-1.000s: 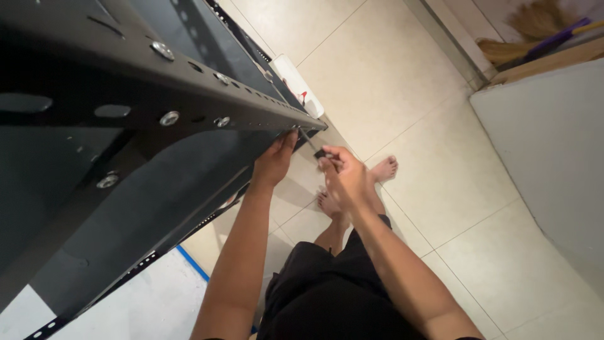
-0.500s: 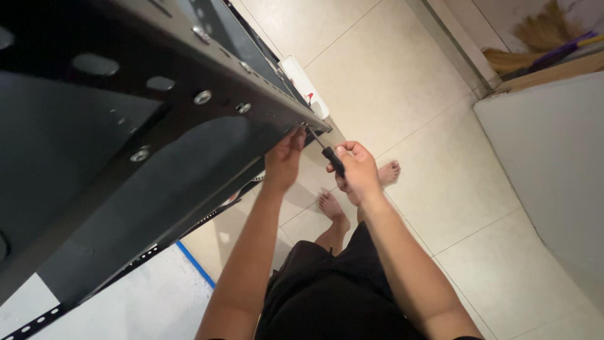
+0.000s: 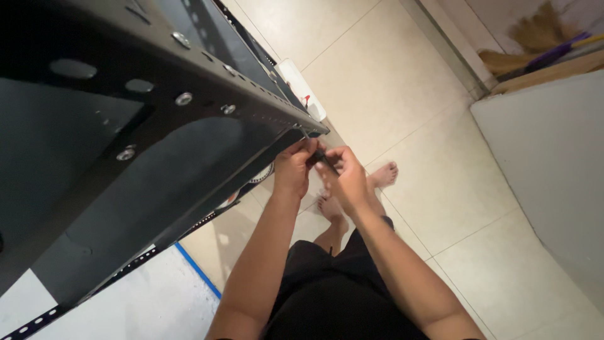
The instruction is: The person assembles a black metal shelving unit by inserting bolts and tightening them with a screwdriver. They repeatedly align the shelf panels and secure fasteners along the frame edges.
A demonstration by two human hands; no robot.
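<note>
A large black metal frame (image 3: 189, 145) with screws and punched holes fills the upper left. Its near corner ends just above my hands. My right hand (image 3: 345, 179) grips a black-handled screwdriver (image 3: 323, 157), its thin shaft angled up towards the frame's corner edge. My left hand (image 3: 293, 167) is pinched at the same corner, fingers closed by the screwdriver's tip; what they pinch is too small to tell. Both hands touch each other below the frame.
Beige floor tiles (image 3: 390, 82) lie below, with my bare feet (image 3: 377, 179) on them. A white slab (image 3: 547, 170) stands at the right. A broom (image 3: 535, 38) lies at the top right. A white sheet with blue edge (image 3: 157, 296) lies lower left.
My hands have drawn closer together at the frame's corner. The view has shifted, so the frame sits a little differently in the picture.
</note>
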